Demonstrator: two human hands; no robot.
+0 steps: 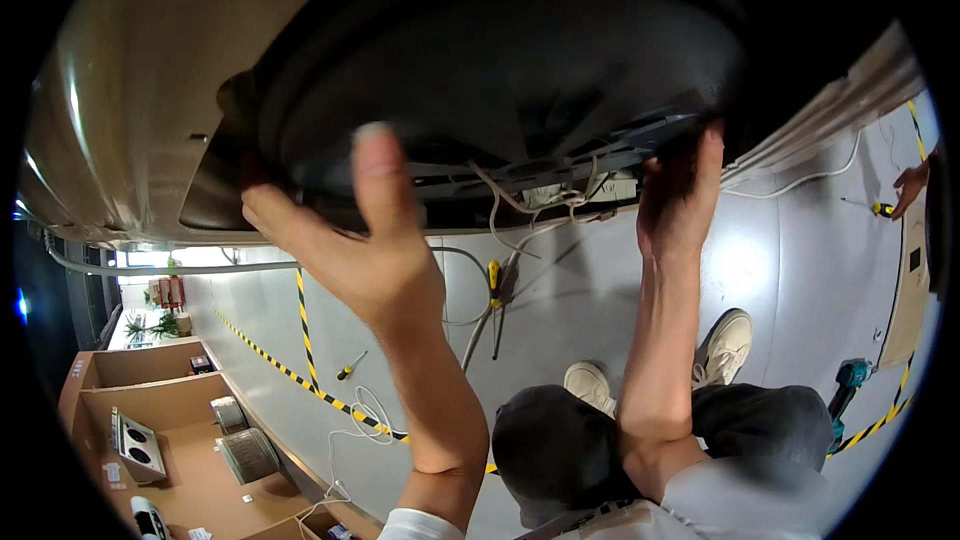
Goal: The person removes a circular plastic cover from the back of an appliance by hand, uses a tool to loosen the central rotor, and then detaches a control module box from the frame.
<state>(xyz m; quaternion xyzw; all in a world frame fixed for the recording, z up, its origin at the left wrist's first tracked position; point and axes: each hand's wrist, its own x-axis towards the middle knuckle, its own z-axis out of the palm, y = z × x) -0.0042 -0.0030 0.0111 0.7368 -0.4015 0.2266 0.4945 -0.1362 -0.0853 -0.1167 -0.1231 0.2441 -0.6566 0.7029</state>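
A large round black plastic part (530, 70) with ribs fanning out along its lower side fills the opening of a beige metal housing (130, 90). At its lower left edge is my left hand (375, 250), its thumb raised and blurred in front of the part and its fingers partly hidden under the rim. My right hand (680, 195) grips the lower right edge, fingers curled up behind it. Between my hands, thin pale wires (545, 205) hang below the part. On the floor beneath them stands out a yellow-and-black screwdriver (495, 285).
Another screwdriver (350, 368) and a looped white cable (370, 410) lie left on the grey floor (560, 310). A cardboard box (180, 410) there holds metal cylinders (248, 455). A teal power drill (850, 390) is at right, near another person's hand (910, 188) beside a yellow screwdriver (882, 209).
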